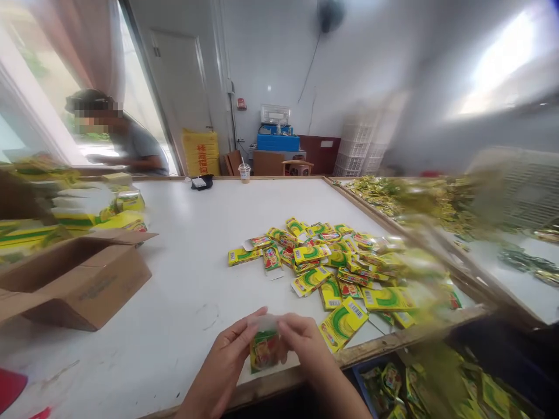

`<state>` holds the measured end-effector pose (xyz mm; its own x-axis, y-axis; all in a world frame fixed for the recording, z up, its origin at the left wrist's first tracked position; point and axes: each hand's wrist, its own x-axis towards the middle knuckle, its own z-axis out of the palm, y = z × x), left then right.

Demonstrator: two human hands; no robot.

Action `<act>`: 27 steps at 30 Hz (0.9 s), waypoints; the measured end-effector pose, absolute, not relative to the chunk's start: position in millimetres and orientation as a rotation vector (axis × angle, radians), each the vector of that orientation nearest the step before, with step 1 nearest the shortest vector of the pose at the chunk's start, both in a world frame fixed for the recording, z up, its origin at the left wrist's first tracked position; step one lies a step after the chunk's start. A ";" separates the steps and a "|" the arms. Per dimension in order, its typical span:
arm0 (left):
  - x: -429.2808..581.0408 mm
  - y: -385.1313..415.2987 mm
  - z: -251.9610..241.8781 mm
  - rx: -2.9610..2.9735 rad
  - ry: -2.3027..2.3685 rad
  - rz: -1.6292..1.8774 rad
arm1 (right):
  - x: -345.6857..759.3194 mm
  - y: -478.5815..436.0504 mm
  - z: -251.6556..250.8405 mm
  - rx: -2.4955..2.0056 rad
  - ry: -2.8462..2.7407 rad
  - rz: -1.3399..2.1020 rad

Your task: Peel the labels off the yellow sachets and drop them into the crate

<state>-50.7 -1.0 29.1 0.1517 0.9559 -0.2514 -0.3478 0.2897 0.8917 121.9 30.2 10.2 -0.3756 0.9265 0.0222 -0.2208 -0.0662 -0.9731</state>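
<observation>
Low over the table's near edge, my left hand and my right hand grip a small carton from its two sides. Its printed face is green and yellow with a red patch, and a whitish flap shows at the top between my fingertips. My thumbs and fingers press near that flap; the carton's back is hidden. Just right of my hands lies a loose pile of similar yellow and green cartons, some with white end flaps sticking out.
An open cardboard box and stacked yellow cartons stand at left. Below the table's right front edge, a blue crate holds shiny packets. More packets cover the side table. A drink cup and a person are beyond.
</observation>
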 end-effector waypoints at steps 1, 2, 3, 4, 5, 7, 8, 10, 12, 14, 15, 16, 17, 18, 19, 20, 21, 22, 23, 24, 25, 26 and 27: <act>-48.4 -1.1 30.3 0.795 0.948 1.029 | 124.5 30.9 8.9 -0.829 -1.246 1.647; -46.2 -1.3 31.4 0.810 0.919 0.977 | 127.3 31.3 7.7 -0.817 -1.216 1.669; -44.2 -1.5 32.3 0.819 0.897 0.942 | 129.9 31.4 6.8 -0.807 -1.197 1.676; -42.7 -1.6 32.7 0.819 0.885 0.928 | 132.2 31.0 6.4 -0.800 -1.185 1.671; -41.7 -1.5 32.6 0.807 0.881 0.938 | 134.0 30.2 6.4 -0.798 -1.179 1.659; -40.8 -0.8 30.9 0.758 0.888 0.995 | 136.6 28.0 7.4 -0.802 -1.182 1.665; -40.5 -0.5 29.6 0.731 0.896 1.026 | 137.4 27.1 8.3 -0.802 -1.185 1.685; -38.4 -0.8 26.2 0.694 0.920 1.069 | 138.3 26.6 10.3 -0.803 -1.184 1.743; -33.6 -2.8 22.5 0.702 0.941 1.091 | 137.8 28.6 12.4 -0.846 -1.209 1.747; -27.4 -6.0 18.5 0.757 0.975 1.136 | 135.6 32.5 14.7 -0.950 -1.303 1.627; -24.9 -7.4 16.2 0.793 1.013 1.180 | 133.9 34.7 15.9 -1.002 -1.369 1.528; -23.4 -8.6 13.8 0.833 1.071 1.236 | 131.9 36.9 17.1 -1.037 -1.430 1.420; -23.0 -9.4 11.4 0.879 1.147 1.293 | 130.0 38.8 18.1 -1.045 -1.478 1.324; -23.6 -9.9 8.9 0.935 1.233 1.344 | 128.4 40.4 18.9 -1.025 -1.507 1.257; -25.0 -10.0 6.7 1.006 1.313 1.386 | 127.2 41.5 19.5 -0.985 -1.519 1.224; -26.8 -9.9 4.8 1.085 1.375 1.413 | 126.5 42.3 19.8 -0.937 -1.519 1.224; -28.7 -9.7 3.4 1.161 1.420 1.431 | 126.4 42.9 19.7 -0.894 -1.510 1.251; -30.2 -9.4 2.3 1.219 1.456 1.440 | 126.7 43.2 19.3 -0.864 -1.493 1.292; -31.3 -8.9 1.5 1.253 1.486 1.443 | 127.2 43.5 18.7 -0.856 -1.469 1.337; -31.9 -8.3 0.9 1.263 1.511 1.434 | 127.9 43.9 18.0 -0.868 -1.434 1.381; -32.4 -7.4 0.2 1.250 1.530 1.411 | 128.5 44.3 17.3 -0.890 -1.394 1.424; -32.9 -6.3 -0.6 1.221 1.536 1.382 | 129.1 44.9 16.5 -0.916 -1.350 1.462; -33.8 -4.8 -1.6 1.188 1.524 1.357 | 129.6 45.5 15.9 -0.936 -1.310 1.492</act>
